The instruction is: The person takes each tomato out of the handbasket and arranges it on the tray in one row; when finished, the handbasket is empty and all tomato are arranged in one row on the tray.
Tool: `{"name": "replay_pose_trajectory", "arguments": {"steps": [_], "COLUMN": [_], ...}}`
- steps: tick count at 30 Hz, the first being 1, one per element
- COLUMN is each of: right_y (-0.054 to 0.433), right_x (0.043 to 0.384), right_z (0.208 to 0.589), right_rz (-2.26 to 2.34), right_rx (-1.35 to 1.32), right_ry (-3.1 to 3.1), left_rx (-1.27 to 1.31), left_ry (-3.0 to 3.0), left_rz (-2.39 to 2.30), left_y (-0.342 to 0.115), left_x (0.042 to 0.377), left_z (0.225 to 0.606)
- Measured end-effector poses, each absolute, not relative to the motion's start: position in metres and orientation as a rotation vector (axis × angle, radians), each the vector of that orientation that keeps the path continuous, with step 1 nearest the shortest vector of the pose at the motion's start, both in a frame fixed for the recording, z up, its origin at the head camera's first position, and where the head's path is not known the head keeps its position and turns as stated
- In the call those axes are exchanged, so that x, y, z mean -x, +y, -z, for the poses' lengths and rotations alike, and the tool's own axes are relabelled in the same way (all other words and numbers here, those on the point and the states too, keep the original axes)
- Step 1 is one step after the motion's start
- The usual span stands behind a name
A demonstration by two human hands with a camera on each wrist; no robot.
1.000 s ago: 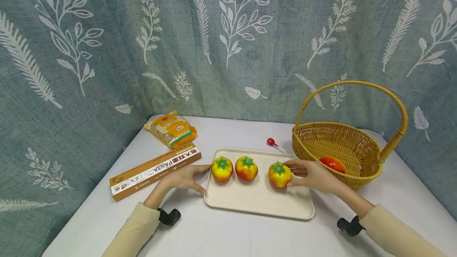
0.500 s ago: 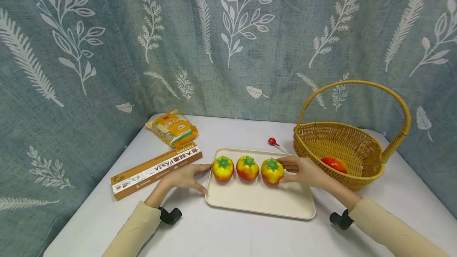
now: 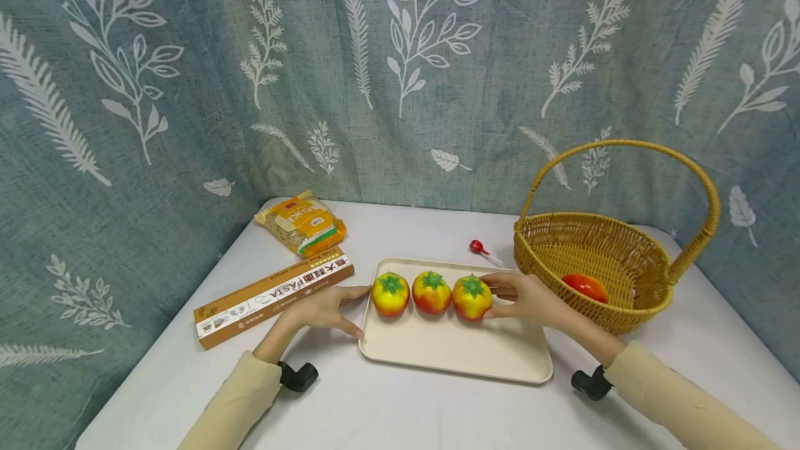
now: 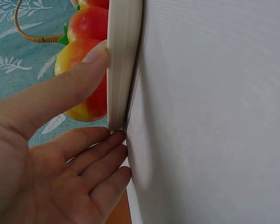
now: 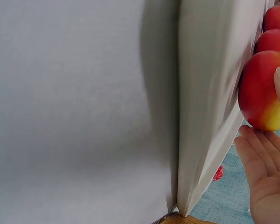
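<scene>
A cream rectangular tray (image 3: 450, 349) bears three red-and-yellow tomatoes with green leafy tops, set in a row near its far side. My right hand (image 3: 531, 302) holds the rightmost tomato (image 3: 471, 299) between thumb and fingers, close beside the middle tomato (image 3: 432, 295). In the right wrist view the thumb lies against this tomato (image 5: 259, 91) and the fingertips touch its outer side. At the tray's left end, my left hand (image 3: 321, 309) has its thumb by the near corner and its straight fingers at the edge, next to the left tomato (image 3: 390, 296).
A wicker basket (image 3: 531, 245) with a tall handle stands at the right, a red fruit (image 3: 585, 287) inside. Behind the tray lies a red lollipop (image 3: 478, 247). On the left are a brown-and-white pasta box (image 3: 271, 301) and an orange food bag (image 3: 303, 224).
My right hand has slid the right tomato leftward along the tray, up beside the middle one. The left hand has stayed at the tray's left end.
</scene>
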State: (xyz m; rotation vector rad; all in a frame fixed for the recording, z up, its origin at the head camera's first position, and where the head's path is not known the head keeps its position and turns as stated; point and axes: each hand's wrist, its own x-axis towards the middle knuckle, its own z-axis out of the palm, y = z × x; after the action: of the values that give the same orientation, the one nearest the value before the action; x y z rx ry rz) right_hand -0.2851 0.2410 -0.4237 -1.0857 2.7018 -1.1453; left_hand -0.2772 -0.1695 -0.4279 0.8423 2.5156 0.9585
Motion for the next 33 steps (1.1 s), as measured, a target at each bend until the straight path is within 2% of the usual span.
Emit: {"name": "replay_pose_trajectory", "arguments": {"steps": [33], "right_y": [0.2445], "right_x": [0.278], "right_z": [0.4167], "right_rz": [1.04], "right_rx": [1.083], "right_ry": [2.779], "left_rx": [-0.838], "left_ry": [2.501], "left_rz": [-0.983], "left_y": [-0.1685], "left_x": [0.2766], "left_z": [0.4287]}}
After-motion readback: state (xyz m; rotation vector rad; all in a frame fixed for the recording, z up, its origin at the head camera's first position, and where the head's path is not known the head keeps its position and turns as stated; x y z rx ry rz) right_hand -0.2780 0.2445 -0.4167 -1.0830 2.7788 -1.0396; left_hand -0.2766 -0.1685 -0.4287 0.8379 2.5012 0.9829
